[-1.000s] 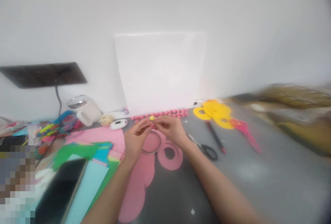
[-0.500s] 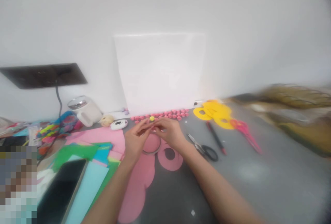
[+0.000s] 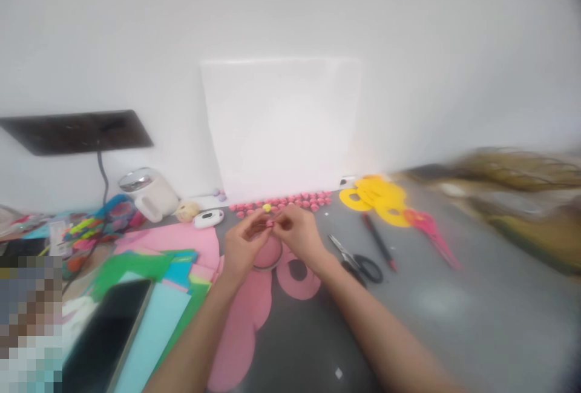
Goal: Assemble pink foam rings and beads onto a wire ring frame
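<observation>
My left hand (image 3: 240, 247) and my right hand (image 3: 299, 232) meet over the grey table, fingertips pinched together on a small pink paper piece (image 3: 269, 223). Just below them lies a round ring (image 3: 267, 257) on pink paper cutouts (image 3: 297, 275). Behind the hands runs a row of small pink rolled pieces (image 3: 299, 200) with one yellow piece (image 3: 267, 207) among them, along the foot of a white board (image 3: 281, 126).
Black-handled scissors (image 3: 358, 260), a red pen (image 3: 379, 241), yellow paper rings (image 3: 376, 199) and pink scissors (image 3: 431, 229) lie to the right. At left are coloured paper sheets (image 3: 149, 296), a dark phone (image 3: 106, 338), a white device (image 3: 207, 218) and a white mug (image 3: 149, 194).
Both hands stay in place; the fingertips have shifted slightly closer around the small pink piece. Nothing else on the table has moved.
</observation>
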Demonstrator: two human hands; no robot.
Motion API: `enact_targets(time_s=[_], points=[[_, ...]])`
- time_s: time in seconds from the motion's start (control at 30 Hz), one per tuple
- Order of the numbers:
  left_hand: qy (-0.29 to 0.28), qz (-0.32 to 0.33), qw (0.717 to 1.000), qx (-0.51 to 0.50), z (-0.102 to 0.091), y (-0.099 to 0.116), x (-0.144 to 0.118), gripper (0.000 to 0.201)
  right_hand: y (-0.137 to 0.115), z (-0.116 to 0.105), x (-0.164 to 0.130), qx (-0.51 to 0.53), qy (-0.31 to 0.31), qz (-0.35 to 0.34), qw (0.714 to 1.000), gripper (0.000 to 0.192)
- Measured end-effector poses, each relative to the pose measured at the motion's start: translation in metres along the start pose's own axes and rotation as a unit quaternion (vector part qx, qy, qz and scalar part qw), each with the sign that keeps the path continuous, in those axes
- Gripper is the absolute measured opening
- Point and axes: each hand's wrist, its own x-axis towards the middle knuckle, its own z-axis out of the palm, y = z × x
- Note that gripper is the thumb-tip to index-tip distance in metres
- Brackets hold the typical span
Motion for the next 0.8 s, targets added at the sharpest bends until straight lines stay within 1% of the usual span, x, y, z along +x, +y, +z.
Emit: enact_targets(time_s=[0.13, 0.3, 0.37, 0.43, 0.5, 0.6, 0.7, 0.8], points=[[0.022, -0.002, 0.999, 0.023, 0.0, -0.002, 0.0, 0.035, -0.003, 0.004, -0.002, 0.021, 0.0, 0.004, 1.0, 0.02], [0.031, 0.012, 0.998, 0.05, -0.001, -0.006, 0.0, 0.035, -0.01, 0.007, -0.004, 0.025, 0.021, 0.011, 0.999, 0.019], [0.027, 0.012, 0.998, 0.051, -0.002, -0.007, 0.0, 0.033, -0.012, 0.005, -0.003, 0.029, 0.022, 0.035, 0.999, 0.018], [0.02, 0.007, 0.998, 0.061, -0.003, -0.006, 0.001, 0.027, -0.013, 0.001, -0.002, 0.049, 0.0, 0.092, 0.995, 0.016], [0.013, 0.002, 0.997, 0.077, -0.004, -0.004, 0.002, 0.022, -0.014, -0.002, -0.001, 0.101, -0.038, 0.168, 0.98, 0.012], [0.003, -0.011, 0.997, 0.075, -0.004, -0.001, 0.002, 0.023, -0.014, -0.004, 0.001, 0.212, -0.07, 0.264, 0.938, 0.008], [-0.001, -0.035, 0.999, 0.039, -0.004, 0.0, 0.002, 0.028, -0.016, -0.005, 0.003, 0.296, -0.062, 0.326, 0.896, 0.008], [0.006, -0.059, 0.998, 0.006, -0.005, -0.003, 0.003, 0.034, -0.019, -0.006, 0.005, 0.331, -0.063, 0.366, 0.867, 0.016]])
